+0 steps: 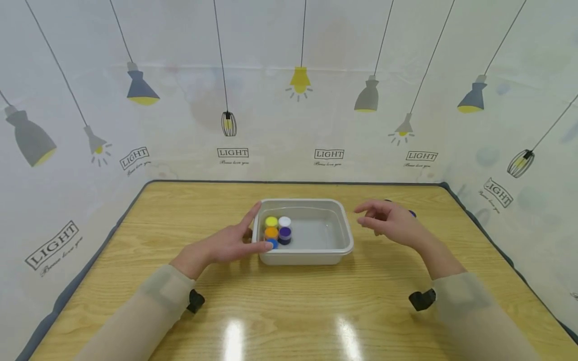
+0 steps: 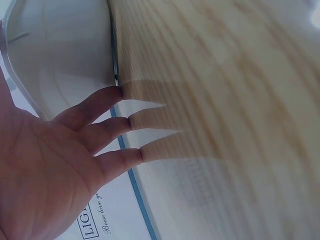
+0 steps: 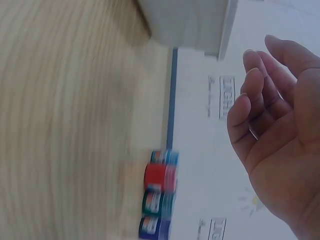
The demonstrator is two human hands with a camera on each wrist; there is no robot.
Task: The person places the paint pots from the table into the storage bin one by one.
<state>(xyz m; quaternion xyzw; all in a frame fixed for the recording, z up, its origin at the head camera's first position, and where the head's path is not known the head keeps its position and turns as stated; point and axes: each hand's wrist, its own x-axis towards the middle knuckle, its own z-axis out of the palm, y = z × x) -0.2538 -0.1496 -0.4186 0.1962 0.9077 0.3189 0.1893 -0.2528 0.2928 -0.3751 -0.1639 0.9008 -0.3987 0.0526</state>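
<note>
A pale grey plastic tub (image 1: 316,256) stands on the table, with several small paint pots grouped at its left end. Their lids show yellow (image 1: 271,221), white (image 1: 284,221), orange (image 1: 271,232), purple (image 1: 285,232) and blue (image 1: 272,243). My left hand (image 1: 226,244) is spread against the tub's left side, thumb over the front corner and index finger along the left rim; its other fingers reach down to the tabletop in the left wrist view. Just right of the tub, my right hand (image 1: 390,220) hovers with nothing in it, fingers loosely bent.
Beyond my right hand, more paint pots stand in a row, among them a red pot (image 3: 160,177), a green pot (image 3: 158,203) and a dark blue pot (image 3: 154,228). My hand mostly hides them in the head view. A lamp-printed backdrop (image 1: 271,173) borders the wooden table (image 1: 293,306).
</note>
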